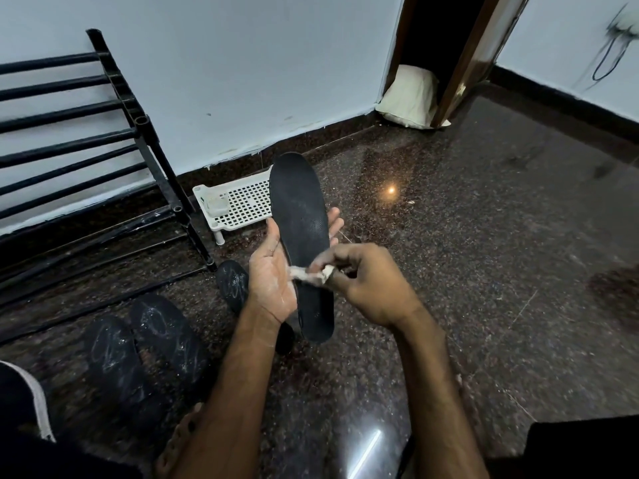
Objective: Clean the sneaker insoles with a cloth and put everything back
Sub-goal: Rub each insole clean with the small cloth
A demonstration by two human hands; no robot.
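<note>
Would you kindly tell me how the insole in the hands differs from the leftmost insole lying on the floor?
The held insole is up off the floor, cradled in the left hand; the leftmost floor insole lies flat, untouched. The held insole looks plain dark with fine dots; the leftmost floor insole bears whitish scribbled marks. The right hand presses a white cloth on the held insole only. Both are dark, alike in shape.
</note>
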